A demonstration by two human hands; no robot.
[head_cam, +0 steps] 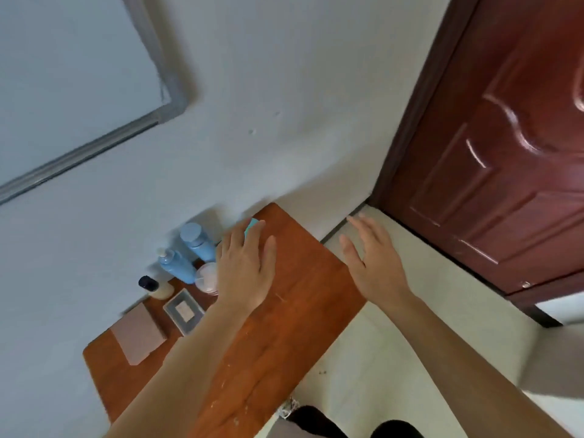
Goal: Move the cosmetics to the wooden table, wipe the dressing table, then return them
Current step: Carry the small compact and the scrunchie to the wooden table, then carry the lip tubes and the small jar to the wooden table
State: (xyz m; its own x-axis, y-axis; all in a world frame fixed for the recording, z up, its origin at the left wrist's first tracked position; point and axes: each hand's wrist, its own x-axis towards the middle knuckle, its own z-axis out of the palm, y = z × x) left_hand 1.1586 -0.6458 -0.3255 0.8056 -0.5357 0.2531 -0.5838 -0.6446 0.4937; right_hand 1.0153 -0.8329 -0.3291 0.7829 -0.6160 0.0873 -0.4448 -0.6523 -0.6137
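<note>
The wooden table (294, 311) stands against the pale wall. Along its wall side sit two blue bottles (197, 241) (177, 267), a small cream bottle with a dark cap (156, 287), a clear round jar (207, 278), a grey compact (183, 311) and a pinkish box (139, 336). My left hand (246, 267) hovers over the table with straight fingers, partly covering a teal object (252, 224) at the far end. My right hand (369, 257) is spread in the air past the table's right edge, holding nothing.
A dark red door (493, 172) in a brown frame stands at the right. Pale floor tiles (395, 358) lie between table and door. A grey-framed panel (63, 90) hangs on the wall at upper left. My dark-clothed legs (347, 425) show at the bottom edge.
</note>
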